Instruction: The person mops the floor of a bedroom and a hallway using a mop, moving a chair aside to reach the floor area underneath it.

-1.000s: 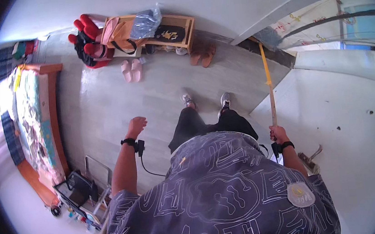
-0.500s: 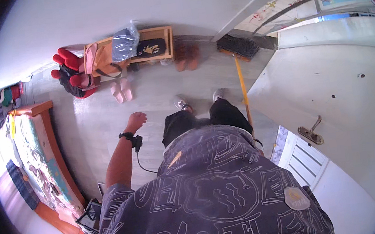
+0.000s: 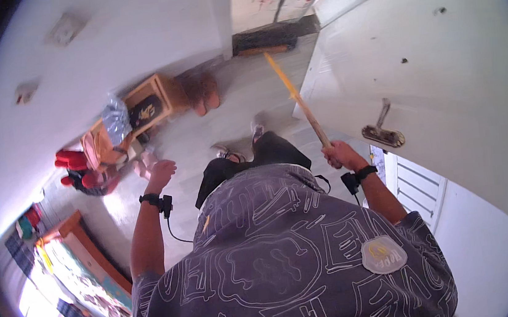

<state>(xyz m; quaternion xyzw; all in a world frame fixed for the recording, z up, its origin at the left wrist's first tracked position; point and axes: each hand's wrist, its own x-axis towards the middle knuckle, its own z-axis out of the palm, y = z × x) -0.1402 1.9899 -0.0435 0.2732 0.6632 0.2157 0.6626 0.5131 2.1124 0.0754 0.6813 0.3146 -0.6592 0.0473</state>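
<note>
Above grey floor (image 3: 201, 130) near door (image 3: 444, 83), right hand (image 3: 343, 155) grips broom (image 3: 304, 107); left hand (image 3: 161, 175) half-curled, empty.

Daylight is pouring from the window (image 3: 38, 312) at lower left, burning it to flat white and bleaching the bedding (image 3: 80, 282). Pale glare is lying on the floor (image 3: 114, 205). The pink slippers (image 3: 143, 167) and wooden rack (image 3: 175, 96) are smearing, while the yellow stick (image 3: 307, 117) is showing crisper edges. Fisheye distortion is bending straight lines, and black is swallowing the corners.
</note>
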